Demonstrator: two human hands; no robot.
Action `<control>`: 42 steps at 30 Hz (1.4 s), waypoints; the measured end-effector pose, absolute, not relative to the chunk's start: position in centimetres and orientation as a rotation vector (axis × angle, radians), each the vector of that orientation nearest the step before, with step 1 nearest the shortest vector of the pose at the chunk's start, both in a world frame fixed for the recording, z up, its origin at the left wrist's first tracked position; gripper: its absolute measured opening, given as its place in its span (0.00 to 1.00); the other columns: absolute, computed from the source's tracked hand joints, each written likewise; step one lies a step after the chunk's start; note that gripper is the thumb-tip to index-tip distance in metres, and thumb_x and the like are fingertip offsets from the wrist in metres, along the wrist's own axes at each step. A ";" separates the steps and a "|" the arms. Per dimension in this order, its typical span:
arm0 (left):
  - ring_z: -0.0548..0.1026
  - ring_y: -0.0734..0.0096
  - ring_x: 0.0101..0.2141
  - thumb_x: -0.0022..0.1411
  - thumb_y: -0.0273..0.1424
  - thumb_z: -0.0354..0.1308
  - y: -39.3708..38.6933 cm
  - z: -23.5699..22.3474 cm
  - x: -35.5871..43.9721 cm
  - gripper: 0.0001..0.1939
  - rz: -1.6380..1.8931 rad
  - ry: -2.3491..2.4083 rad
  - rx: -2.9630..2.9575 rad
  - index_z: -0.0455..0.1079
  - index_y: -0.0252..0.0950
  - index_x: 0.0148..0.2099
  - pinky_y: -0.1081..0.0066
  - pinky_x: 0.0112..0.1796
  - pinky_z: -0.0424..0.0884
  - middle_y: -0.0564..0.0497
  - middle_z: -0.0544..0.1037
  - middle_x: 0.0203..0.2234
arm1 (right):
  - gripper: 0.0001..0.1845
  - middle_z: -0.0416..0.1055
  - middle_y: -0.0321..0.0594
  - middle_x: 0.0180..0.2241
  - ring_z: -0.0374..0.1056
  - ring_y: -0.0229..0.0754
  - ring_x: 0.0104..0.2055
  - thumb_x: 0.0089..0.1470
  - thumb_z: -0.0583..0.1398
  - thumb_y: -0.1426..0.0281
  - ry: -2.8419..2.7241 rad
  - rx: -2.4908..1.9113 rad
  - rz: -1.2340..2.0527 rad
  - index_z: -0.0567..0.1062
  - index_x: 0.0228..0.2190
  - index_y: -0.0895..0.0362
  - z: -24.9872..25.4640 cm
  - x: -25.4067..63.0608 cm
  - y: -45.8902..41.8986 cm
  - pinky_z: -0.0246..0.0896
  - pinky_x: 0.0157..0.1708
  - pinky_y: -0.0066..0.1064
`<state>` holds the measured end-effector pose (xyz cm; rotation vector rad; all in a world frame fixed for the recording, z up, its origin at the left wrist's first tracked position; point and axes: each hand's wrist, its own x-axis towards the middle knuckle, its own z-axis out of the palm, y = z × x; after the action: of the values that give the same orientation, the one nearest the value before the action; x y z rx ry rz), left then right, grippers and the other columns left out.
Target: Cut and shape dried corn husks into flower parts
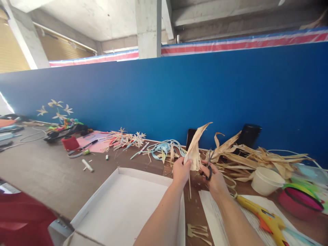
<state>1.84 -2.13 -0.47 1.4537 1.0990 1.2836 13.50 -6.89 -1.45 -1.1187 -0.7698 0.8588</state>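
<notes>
Between the two hands stands a pale dry husk [194, 150], its lower part pinched between the thumb and fingers of the left hand [180, 171], its tip rising free. The right hand [216, 182] is curled about the dark handles of a pair of scissors [209, 173], blades upward beside the husk; how far the blades are parted cannot be told. The husk is probably very light, papery and apt to split along its grain; a flat pinch near the thicker lower end should support it best, while the thin tip would bend. Just left of and below the hands lies a shallow white box [143, 175], its raised rim close to the left wrist. Below the right hand, paper [208, 208] and a yellow glue gun [269, 218] limit elbow room. To the right, a white cup [265, 182] adjoins a loose husk heap [258, 162], whose strands could snag the scissors. Beyond both hands rises a blue wall [179, 95].
</notes>
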 end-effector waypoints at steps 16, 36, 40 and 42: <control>0.68 0.69 0.30 0.58 0.41 0.46 -0.2 -1.1 -0.9 0.15 1.422 1.485 1.540 0.69 0.37 0.32 0.73 0.30 0.59 0.49 0.72 0.27 | 0.23 0.64 0.31 0.14 0.56 0.32 0.17 0.41 0.63 0.57 -1.269 -1.412 1.095 0.77 0.38 0.59 0.4 12.9 -8.5 0.49 0.18 0.26; 0.68 0.69 0.29 0.55 0.39 0.50 -0.9 0.4 -1.1 0.13 1.379 1.466 1.424 0.70 0.35 0.31 0.73 0.32 0.61 0.51 0.71 0.23 | 0.20 0.62 0.32 0.11 0.54 0.33 0.15 0.39 0.64 0.56 -1.305 -1.464 1.099 0.78 0.31 0.58 0.6 12.9 -8.7 0.47 0.17 0.26; 0.68 0.70 0.27 0.55 0.39 0.50 -0.7 0.1 -1.0 0.14 1.375 1.454 1.431 0.71 0.35 0.31 0.74 0.30 0.60 0.51 0.70 0.22 | 0.20 0.62 0.31 0.12 0.54 0.33 0.16 0.39 0.64 0.57 -1.304 -1.475 1.093 0.78 0.32 0.58 0.4 13.0 -8.6 0.48 0.17 0.26; 0.67 0.71 0.26 0.55 0.40 0.50 -0.6 -0.1 -0.9 0.14 1.381 1.443 1.442 0.71 0.36 0.31 0.74 0.29 0.60 0.51 0.70 0.22 | 0.20 0.62 0.31 0.12 0.54 0.33 0.15 0.39 0.64 0.57 -1.304 -1.468 1.094 0.78 0.33 0.59 0.2 13.1 -8.5 0.48 0.17 0.26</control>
<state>-0.93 -0.59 -0.12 1.4421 1.4427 1.3812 13.12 -8.50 0.17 -1.4678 -1.3035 1.0943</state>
